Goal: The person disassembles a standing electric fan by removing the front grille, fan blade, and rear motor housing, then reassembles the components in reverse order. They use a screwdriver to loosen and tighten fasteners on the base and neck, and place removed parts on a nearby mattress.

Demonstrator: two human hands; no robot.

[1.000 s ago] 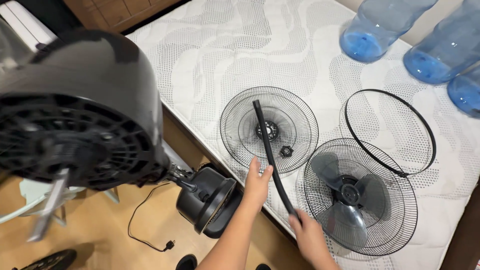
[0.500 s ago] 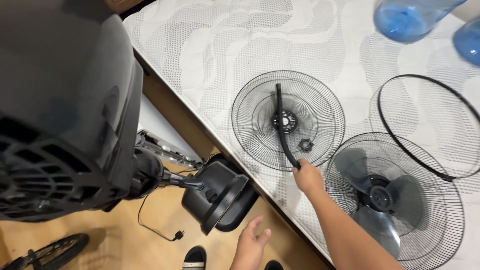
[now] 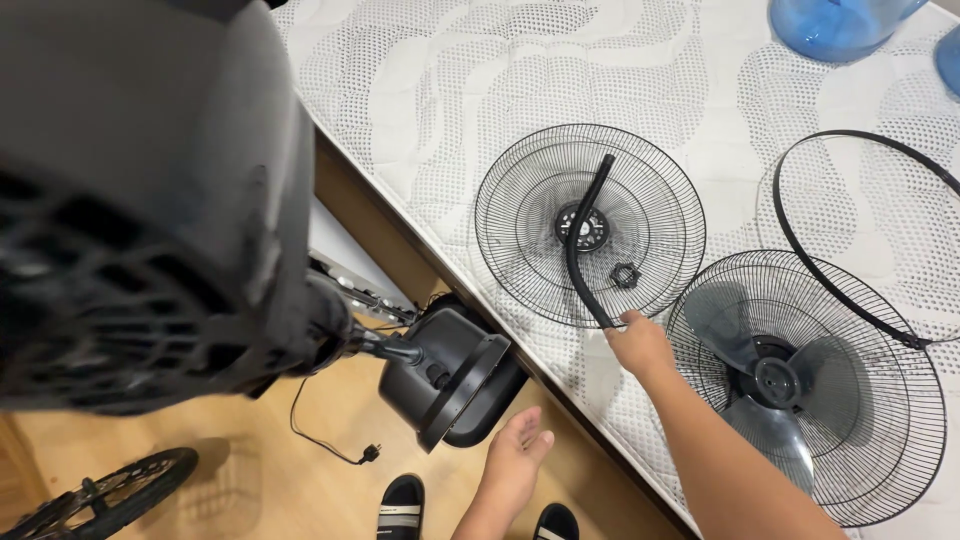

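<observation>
Right hand [image 3: 640, 343] closed around lower end of curved black rim band [image 3: 580, 240], lying across rear fan grille [image 3: 590, 225] on mattress [image 3: 420, 90]. Left hand [image 3: 515, 450] empty, fingers loosely spread, beside black fan base [image 3: 450, 375].

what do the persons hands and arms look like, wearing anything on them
Both are bare: the left hand and right hand have no gloves, and no rings, watch or bracelet show. The forearms are uncovered as far as the picture reaches, with no sleeve in view. No markings are visible.
</observation>
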